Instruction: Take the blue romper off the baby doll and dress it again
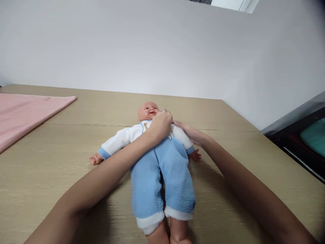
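Observation:
A baby doll (175, 169) lies on its back on the wooden table, its head away from me and its legs towards me. It wears a white top with blue cuffs and fuzzy blue trousers with white hems. My left hand (162, 123) is closed over the doll's outfit at the upper chest and shoulder, just below the face; its fingertips are hidden. Along the outer side of the doll's white sleeve (181, 134) rests my right hand (189, 132), fingers stretched towards the shoulder. Their tips are partly hidden behind my left hand.
A pink cloth (27, 112) lies flat at the table's left. The wooden table (88, 108) has a seam running across it and ends at a pale wall (127, 44). At the far right, beyond the table edge, stands a dark object with teal fabric (315, 137).

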A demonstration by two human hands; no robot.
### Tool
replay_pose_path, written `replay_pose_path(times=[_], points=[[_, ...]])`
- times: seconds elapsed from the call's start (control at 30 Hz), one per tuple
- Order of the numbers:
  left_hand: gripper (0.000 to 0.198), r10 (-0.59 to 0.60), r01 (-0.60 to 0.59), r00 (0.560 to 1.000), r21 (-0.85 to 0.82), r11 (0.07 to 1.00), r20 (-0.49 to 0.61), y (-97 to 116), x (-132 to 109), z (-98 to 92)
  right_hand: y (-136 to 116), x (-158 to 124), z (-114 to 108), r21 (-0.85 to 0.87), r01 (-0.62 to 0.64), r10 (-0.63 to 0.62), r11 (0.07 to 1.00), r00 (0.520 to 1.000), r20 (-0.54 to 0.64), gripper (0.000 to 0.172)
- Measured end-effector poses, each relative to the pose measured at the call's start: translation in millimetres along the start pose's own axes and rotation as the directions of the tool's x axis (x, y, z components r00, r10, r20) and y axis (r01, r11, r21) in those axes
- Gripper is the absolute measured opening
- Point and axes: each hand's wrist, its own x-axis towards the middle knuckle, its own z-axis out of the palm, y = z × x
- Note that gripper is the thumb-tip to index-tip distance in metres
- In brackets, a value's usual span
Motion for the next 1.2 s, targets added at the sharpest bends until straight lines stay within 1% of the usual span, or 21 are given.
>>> replay_pose_path(times=[0.03, 0.1, 0.17, 0.2, 0.27, 0.33, 0.43, 0.53, 0.6, 0.67, 0.7, 0.73, 0.77, 0.8, 0.87, 0.93, 0.97, 1.03, 1.1, 1.13, 1.2], points=[[0.036, -0.006, 0.006, 1.000, 0.016, 1.000, 0.004, 0, -1, -1.1, -1, -13, -3, -0.054, -0.025, 0.021, 0.998, 0.998, -0.067, 0.070], [0.039, -0.026, 0.025, 1.000, 0.047, 0.999, 0.006, 0, -4, -2.3, -3, -39, -11, -0.269, -0.076, 0.042, 0.960, 0.990, -0.131, 0.093], [0.041, -0.039, 0.039, 0.999, 0.080, 0.996, -0.009, 0, -5, -2.1, -1, -60, -17, -0.465, -0.060, -0.011, 0.883, 0.989, -0.148, 0.090], [0.041, -0.036, 0.038, 0.999, 0.096, 0.995, -0.022, 0, -6, -1.6, 1, -66, -19, -0.545, -0.045, -0.053, 0.837, 0.985, -0.162, 0.084], [0.038, -0.020, 0.026, 0.999, 0.120, 0.992, -0.047, -1, -7, -0.3, 7, -71, -22, -0.662, -0.031, -0.132, 0.749, 0.972, -0.195, 0.078], [0.034, -0.004, 0.012, 0.998, 0.122, 0.992, -0.064, -2, -8, 0.9, 14, -69, -24, -0.715, -0.028, -0.182, 0.699, 0.959, -0.216, 0.073], [0.024, 0.025, -0.018, 0.996, 0.069, 0.997, -0.089, -7, -14, 0.2, 24, -63, -25, -0.700, 0.036, -0.243, 0.713, 0.949, -0.200, 0.066], [0.030, 0.081, -0.093, 0.982, -0.059, 0.994, -0.170, -18, -31, -4.2, 29, -62, -19, -0.717, 0.043, -0.309, 0.696, 0.919, -0.245, 0.057], [0.030, 0.119, -0.168, 0.961, -0.187, 0.968, -0.249, -30, -50, -7.9, 27, -65, -6, -0.746, 0.015, -0.370, 0.666, 0.875, -0.313, 0.055], [0.026, 0.120, -0.221, 0.944, -0.320, 0.921, -0.307, -45, -74, -10.3, 20, -69, 13, -0.752, 0.005, -0.454, 0.659, 0.800, -0.392, 0.050], [0.024, 0.091, -0.212, 0.944, -0.372, 0.904, -0.318, -53, -87, -10.6, 15, -71, 23, -0.739, 0.013, -0.487, 0.674, 0.760, -0.431, 0.042], [0.022, 0.046, -0.182, 0.948, -0.420, 0.889, -0.313, -62, -99, -10.2, 9, -73, 34, -0.707, 0.038, -0.502, 0.706, 0.730, -0.463, 0.032], [0.020, -0.009, -0.132, 0.957, -0.464, 0.876, -0.289, -71, -111, -9.2, 4, -75, 44, -0.649, 0.081, -0.493, 0.756, 0.722, -0.485, 0.020], [0.021, -0.049, -0.085, 0.966, -0.491, 0.867, -0.255, -79, -121, -7.7, 0, -76, 52, -0.562, 0.139, -0.464, 0.815, 0.738, -0.490, 0.014], [0.026, -0.078, -0.013, 0.985, -0.510, 0.860, -0.157, -93, -137, -4.5, -4, -74, 63, -0.320, 0.244, -0.374, 0.915, 0.810, -0.452, 0.021], [0.031, -0.050, 0.005, 0.996, -0.497, 0.868, -0.078, -103, -148, -2.5, -1, -68, 65, -0.090, 0.284, -0.296, 0.954, 0.866, -0.402, 0.031], [0.032, -0.034, 0.005, 0.998, -0.489, 0.872, -0.051, -106, -151, -2.3, 2, -65, 64, 0.004, 0.276, -0.252, 0.961, 0.882, -0.399, 0.035], [0.035, -0.021, 0.007, 1.000, -0.473, 0.881, -0.024, -107, -154, -3.0, 11, -58, 60, 0.178, 0.235, -0.137, 0.955, 0.889, -0.437, 0.043], [0.040, -0.033, 0.029, 0.999, -0.465, 0.885, -0.001, -107, -156, -4.0, 18, -53, 59, 0.326, 0.187, -0.017, 0.927, 0.887, -0.461, 0.047], [0.041, -0.046, 0.044, 0.999, -0.462, 0.886, 0.008, -106, -156, -4.1, 21, -51, 59, 0.366, 0.167, 0.021, 0.916, 0.888, -0.459, 0.048], [0.041, -0.071, 0.073, 0.997, -0.446, 0.892, 0.022, -105, -156, -3.2, 25, -49, 62, 0.355, 0.141, 0.034, 0.924, 0.896, -0.443, 0.050]])
